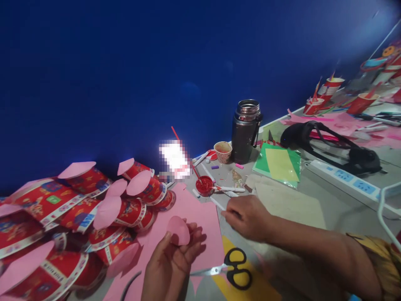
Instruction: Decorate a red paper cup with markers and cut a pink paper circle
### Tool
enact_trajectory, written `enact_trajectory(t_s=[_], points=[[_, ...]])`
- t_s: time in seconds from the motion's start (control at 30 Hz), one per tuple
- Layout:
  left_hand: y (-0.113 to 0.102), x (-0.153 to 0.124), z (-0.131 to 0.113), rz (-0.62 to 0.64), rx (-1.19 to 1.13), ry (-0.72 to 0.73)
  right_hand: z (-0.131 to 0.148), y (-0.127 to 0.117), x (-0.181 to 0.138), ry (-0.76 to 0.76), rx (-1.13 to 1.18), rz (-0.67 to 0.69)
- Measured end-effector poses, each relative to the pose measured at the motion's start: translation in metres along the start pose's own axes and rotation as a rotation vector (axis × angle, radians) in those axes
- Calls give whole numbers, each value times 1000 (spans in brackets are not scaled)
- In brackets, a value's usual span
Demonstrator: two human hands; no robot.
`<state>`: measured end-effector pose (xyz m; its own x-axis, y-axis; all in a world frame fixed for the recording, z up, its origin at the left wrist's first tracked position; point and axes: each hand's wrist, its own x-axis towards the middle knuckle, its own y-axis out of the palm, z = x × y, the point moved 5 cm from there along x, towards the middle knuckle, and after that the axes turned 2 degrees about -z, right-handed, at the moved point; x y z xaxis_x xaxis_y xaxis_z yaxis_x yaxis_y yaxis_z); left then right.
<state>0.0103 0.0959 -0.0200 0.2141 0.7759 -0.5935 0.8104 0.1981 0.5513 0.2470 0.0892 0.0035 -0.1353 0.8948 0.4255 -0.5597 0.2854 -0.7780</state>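
Observation:
My left hand (pixel 173 261) is palm up over a pink paper sheet (pixel 200 215), and a small rounded pink paper piece (pixel 178 230) is held between its thumb and fingers. My right hand (pixel 249 215) is closed in a fist above the table, right of the sheet; its curled fingers hide whatever may be in them. Just beyond that fist stands a small cup of red paint (pixel 204 186) with a red stick leaning in it. Black-handled scissors (pixel 238 267) lie between my arms, partly over yellow paper (pixel 230 288).
Several red patterned paper cups (pixel 125 211) with pink paper pieces are heaped at left. A dark open flask (pixel 246 133) and a paper cup (pixel 223 151) stand by the blue wall. Rightward lie green packaged paper (pixel 261 161), a black headset-like strap (pixel 328 144) and a power strip (pixel 341 179).

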Motion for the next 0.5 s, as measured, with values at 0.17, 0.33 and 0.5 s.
enact_trajectory(t_s=[0.17,0.33,0.5], points=[[-9,6,0,99,-55,19,-32,-18,14,187,-142,9],[-21,16,1,165,-95,80,-50,-15,23,318,-242,218],[-25,22,2,233,-103,26,-56,-10,27,336,-229,366]])
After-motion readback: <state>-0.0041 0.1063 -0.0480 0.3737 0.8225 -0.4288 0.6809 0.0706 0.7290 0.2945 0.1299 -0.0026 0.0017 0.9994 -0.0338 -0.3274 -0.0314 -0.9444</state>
